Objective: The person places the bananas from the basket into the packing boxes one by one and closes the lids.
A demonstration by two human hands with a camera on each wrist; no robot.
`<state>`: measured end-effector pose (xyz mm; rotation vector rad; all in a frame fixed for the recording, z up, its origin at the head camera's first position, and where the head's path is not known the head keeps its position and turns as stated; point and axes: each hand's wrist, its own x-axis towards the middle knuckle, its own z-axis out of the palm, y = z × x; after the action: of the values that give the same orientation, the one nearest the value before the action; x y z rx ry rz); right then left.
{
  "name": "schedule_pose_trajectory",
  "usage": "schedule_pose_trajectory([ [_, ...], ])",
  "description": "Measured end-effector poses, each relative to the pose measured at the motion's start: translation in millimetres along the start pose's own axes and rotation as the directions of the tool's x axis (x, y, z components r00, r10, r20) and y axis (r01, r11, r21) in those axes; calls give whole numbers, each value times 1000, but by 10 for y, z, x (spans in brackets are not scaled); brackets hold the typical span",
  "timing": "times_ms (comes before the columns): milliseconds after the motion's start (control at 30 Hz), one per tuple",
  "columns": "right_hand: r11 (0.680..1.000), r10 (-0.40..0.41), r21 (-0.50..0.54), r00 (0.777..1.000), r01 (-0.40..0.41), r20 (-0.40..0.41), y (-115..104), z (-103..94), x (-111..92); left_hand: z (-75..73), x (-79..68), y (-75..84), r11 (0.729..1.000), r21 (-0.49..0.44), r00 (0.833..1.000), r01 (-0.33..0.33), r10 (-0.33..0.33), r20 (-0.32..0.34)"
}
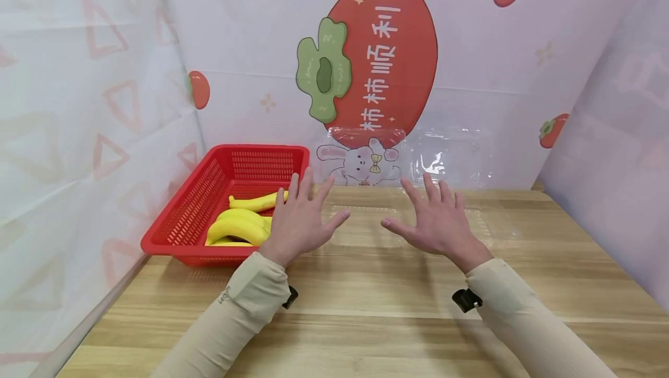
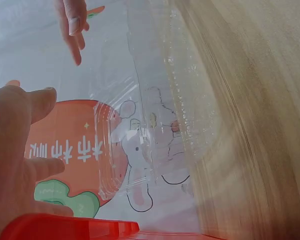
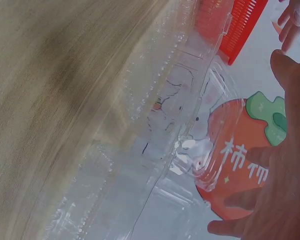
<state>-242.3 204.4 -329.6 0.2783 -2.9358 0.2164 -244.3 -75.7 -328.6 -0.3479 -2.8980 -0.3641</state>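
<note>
beyond the fingertips of the left hand and the right hand, a clear container — upper part raised before the printed cloth, lower part flat on the wooden table, probably laid out this way to leave the hollows facing the fingers. whether one piece or two side by side, cannot tell through so much see-through plastic and glare. on both hands, fingers spread wide, nearly straight and pointing forward, thumbs turned in towards each other, nothing held; palms downward, seemingly just above the wood, judging by the shadow below the right palm. to the left of the left fingers, a red basket, partly hidden behind the left hand in the head view; contact between the two, cannot tell. inside, left of the left palm and towards the near end, a cluster of bananas; deeper in, a separate banana, one end hidden by the left fingers. likely set on that side for a short reach from the left hand, and kept from rolling off by the slotted walls. behind the fingers, at the wrists, beige sleeves — perhaps ending there to keep fabric away from plastic and fruit.
</note>
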Motion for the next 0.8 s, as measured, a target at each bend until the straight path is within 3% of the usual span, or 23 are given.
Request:
schedule_pose_trajectory([
  [533, 1000, 0, -6, 1000, 0, 3, 6, 6, 16, -15, -13, -33, 1000, 12, 1000, 1, -1, 2],
  [800, 1000, -7, -2, 1000, 7, 1, 3, 9, 20, -89, -103, -98, 999, -8, 999, -31, 30, -46],
])
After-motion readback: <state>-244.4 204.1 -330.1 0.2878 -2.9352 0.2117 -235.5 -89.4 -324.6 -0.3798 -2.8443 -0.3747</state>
